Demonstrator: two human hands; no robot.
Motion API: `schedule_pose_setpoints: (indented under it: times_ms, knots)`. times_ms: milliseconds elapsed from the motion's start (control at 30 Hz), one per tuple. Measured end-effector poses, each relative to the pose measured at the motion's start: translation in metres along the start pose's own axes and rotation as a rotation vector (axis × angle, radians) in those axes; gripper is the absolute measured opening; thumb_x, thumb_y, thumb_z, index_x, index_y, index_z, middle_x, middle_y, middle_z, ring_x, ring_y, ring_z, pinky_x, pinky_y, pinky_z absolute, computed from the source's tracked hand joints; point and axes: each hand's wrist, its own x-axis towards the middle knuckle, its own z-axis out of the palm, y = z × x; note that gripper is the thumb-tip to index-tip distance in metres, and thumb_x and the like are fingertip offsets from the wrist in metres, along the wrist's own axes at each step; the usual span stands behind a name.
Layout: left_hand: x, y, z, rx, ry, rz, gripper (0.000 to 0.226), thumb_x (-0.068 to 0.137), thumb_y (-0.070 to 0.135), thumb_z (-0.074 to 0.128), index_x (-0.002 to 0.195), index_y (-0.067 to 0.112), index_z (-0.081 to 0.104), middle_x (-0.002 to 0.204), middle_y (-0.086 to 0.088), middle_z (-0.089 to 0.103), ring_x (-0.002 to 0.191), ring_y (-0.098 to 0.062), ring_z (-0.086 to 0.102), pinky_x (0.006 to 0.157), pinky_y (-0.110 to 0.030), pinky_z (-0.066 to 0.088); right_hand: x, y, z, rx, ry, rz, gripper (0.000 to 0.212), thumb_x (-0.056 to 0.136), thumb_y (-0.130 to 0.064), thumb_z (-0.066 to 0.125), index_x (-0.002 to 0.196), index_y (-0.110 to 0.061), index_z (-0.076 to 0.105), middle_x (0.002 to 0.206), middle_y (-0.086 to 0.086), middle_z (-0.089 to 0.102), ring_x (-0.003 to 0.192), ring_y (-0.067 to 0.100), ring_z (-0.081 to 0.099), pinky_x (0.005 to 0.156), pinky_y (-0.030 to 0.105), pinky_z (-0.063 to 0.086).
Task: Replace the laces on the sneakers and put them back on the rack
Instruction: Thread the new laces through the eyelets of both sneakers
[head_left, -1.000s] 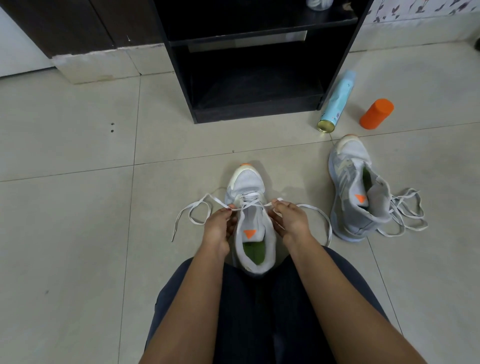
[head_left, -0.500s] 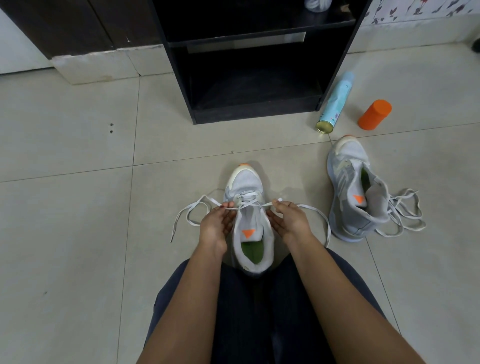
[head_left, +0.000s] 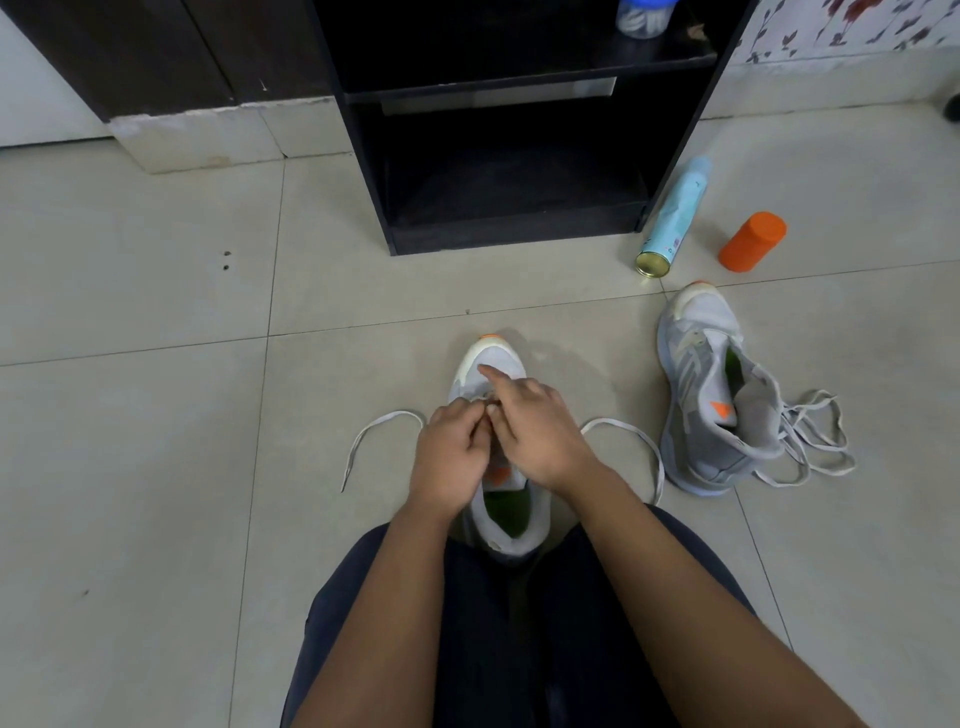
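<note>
Pinching the lace at the eyelets, left hand curls over the sneaker, centre of the floor. Right hand touches it, index finger straight over the toe; can't tell if it grips. Lace ends trail to 9 and 3 o'clock. Second sneaker at 2 o'clock, rack at 12.

Head-worn view, steeply down, close.

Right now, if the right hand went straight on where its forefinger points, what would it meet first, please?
Most likely the toe of the sneaker, just beneath the extended forefinger of the right hand, though depth is unclear.
</note>
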Motion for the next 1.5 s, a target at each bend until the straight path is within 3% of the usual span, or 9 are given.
schedule_pose_setpoints:
  times_ms: [133,433,567,700,967,1100,1200,1300,1500]
  knots:
    - [0.001,-0.002,-0.001,-0.102,0.061,-0.087,0.022,0.089,0.024,0.039,0.077,0.012,0.054,0.082,-0.002,0.054,0.082,-0.022,0.054,0.076,-0.04,0.046,0.011,0.001,-0.018,-0.332,-0.132,0.003,0.038,0.102,-0.034,0.029,0.111,-0.017,0.062,0.108,0.005,0.059,0.109,0.025,0.043,0.1,0.037,0.027]
    - [0.006,0.013,-0.008,-0.77,0.145,-0.693,0.021,0.094,0.005,0.043,0.079,0.015,0.055,0.079,0.0,0.059,0.08,-0.02,0.059,0.066,-0.024,0.045,-0.023,0.02,-0.054,0.216,0.268,0.218,0.041,0.074,-0.047,0.028,0.071,-0.021,0.058,0.076,-0.006,0.054,0.088,0.019,0.044,0.082,0.033,0.03]
    - [0.0,0.016,0.0,-0.182,0.254,-0.049,0.025,0.098,0.017,0.044,0.121,0.017,0.056,0.123,0.004,0.058,0.118,-0.014,0.051,0.099,-0.027,0.037,-0.031,0.005,-0.029,0.131,0.207,0.142,0.039,0.081,-0.044,0.032,0.077,-0.015,0.059,0.079,0.0,0.058,0.084,0.023,0.05,0.078,0.034,0.034]
    - [-0.004,0.028,0.008,-0.058,0.18,0.171,0.033,0.095,0.029,0.032,0.093,0.012,0.06,0.093,0.004,0.061,0.091,-0.017,0.056,0.089,-0.045,0.045,-0.019,-0.007,-0.024,0.148,0.178,0.16,0.032,0.085,-0.038,0.033,0.083,-0.013,0.053,0.076,0.012,0.061,0.079,0.029,0.053,0.071,0.038,0.039]
    - [0.007,0.0,-0.007,-0.452,0.576,-0.413,0.027,0.095,0.003,0.041,0.078,0.02,0.054,0.09,-0.008,0.057,0.084,-0.02,0.053,0.072,-0.023,0.039,-0.03,0.006,-0.042,0.304,0.305,0.28,0.024,0.08,-0.029,0.043,0.072,-0.01,0.053,0.056,-0.008,0.042,0.069,0.021,0.045,0.062,0.037,0.036]
    - [0.009,-0.011,-0.017,-0.5,0.708,-0.701,0.019,0.095,0.005,0.041,0.097,0.009,0.059,0.102,-0.013,0.059,0.098,-0.03,0.057,0.076,-0.028,0.043,-0.034,0.01,-0.041,0.292,0.304,0.292,0.019,0.078,-0.028,0.044,0.07,-0.013,0.051,0.054,-0.007,0.04,0.062,0.018,0.042,0.058,0.034,0.031]
    - [0.001,0.008,-0.014,-0.093,0.593,-0.313,0.029,0.095,0.014,0.046,0.123,0.012,0.053,0.123,-0.005,0.056,0.116,-0.021,0.051,0.1,-0.037,0.035,-0.032,0.007,-0.031,0.294,0.225,0.258,0.012,0.081,-0.032,0.044,0.073,-0.023,0.047,0.057,-0.007,0.045,0.061,0.016,0.044,0.058,0.032,0.034]
    - [-0.005,0.03,0.002,0.03,0.252,0.047,0.025,0.096,0.023,0.039,0.114,0.023,0.055,0.112,0.01,0.059,0.11,-0.011,0.052,0.109,-0.038,0.026,-0.026,0.0,-0.021,0.345,0.179,0.272,0.011,0.087,-0.031,0.048,0.078,-0.026,0.047,0.066,-0.002,0.056,0.069,0.023,0.053,0.064,0.039,0.046]
    - [0.0,0.016,-0.004,-0.061,0.294,0.053,0.03,0.094,0.033,0.036,0.101,0.016,0.06,0.1,0.004,0.062,0.097,-0.017,0.058,0.089,-0.049,0.045,-0.024,0.004,-0.026,0.423,0.163,0.306,0.012,0.09,-0.017,0.054,0.08,-0.012,0.056,0.066,-0.001,0.058,0.069,0.022,0.054,0.07,0.042,0.048]
